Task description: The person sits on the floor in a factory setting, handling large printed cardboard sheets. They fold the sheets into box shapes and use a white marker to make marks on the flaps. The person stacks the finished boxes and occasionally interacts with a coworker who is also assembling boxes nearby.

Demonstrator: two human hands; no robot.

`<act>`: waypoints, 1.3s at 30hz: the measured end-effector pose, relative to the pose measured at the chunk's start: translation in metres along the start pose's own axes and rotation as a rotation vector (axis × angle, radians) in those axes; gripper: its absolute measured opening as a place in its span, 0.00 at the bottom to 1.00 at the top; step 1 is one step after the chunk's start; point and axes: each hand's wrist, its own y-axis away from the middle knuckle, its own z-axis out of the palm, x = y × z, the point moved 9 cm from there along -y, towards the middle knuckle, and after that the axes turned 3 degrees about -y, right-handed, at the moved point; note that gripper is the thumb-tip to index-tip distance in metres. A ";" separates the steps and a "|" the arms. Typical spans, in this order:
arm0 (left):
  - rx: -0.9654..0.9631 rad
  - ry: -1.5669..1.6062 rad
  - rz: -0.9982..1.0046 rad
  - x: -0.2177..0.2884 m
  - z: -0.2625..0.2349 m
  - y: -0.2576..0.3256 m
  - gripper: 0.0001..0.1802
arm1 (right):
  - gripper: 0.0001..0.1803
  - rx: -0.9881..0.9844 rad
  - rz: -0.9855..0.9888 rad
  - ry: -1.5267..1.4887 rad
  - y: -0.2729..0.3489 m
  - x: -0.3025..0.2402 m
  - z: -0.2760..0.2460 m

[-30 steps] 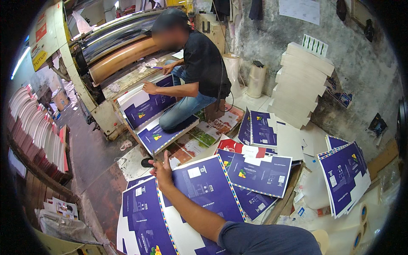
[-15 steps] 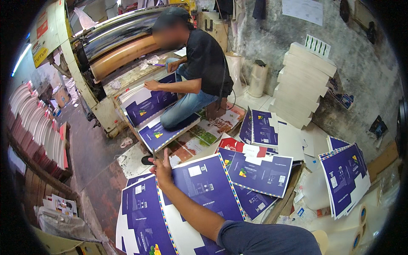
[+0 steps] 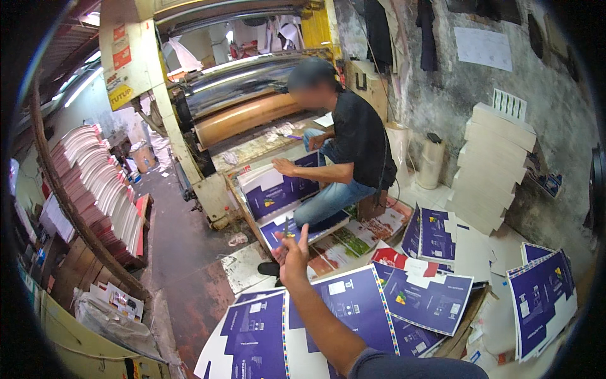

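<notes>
My right hand (image 3: 292, 262) is raised over the far edge of a purple-and-white printed sheet (image 3: 341, 297), with one finger pointing up. Its other fingers are curled around a thin, grey, blade-like tool (image 3: 286, 227) whose exact kind I cannot make out. Below my forearm lie large printed sheets, and another purple sheet (image 3: 255, 328) is on the left. My left hand is out of view. Ahead, a person in a black shirt (image 3: 363, 139) crouches on a stack of similar sheets (image 3: 271, 230), both hands at the upright sheets (image 3: 278, 192).
A roller machine (image 3: 243, 117) stands behind the person. Stacked white blocks (image 3: 492, 164) lean by the wall at right. Printed sheets (image 3: 540, 303) lie at far right, others (image 3: 429, 294) nearer the middle. A tall paper pile (image 3: 104, 189) stands at left beside the bare floor (image 3: 189, 265).
The view has swung left and up, so the scene sits farther right and lower. My right hand remains raised with the thin tool. The person's hand has shifted along the upright sheets.
</notes>
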 end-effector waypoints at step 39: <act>-0.035 0.007 0.104 0.011 0.006 0.031 0.30 | 0.20 -0.727 0.286 0.943 0.167 0.144 -0.073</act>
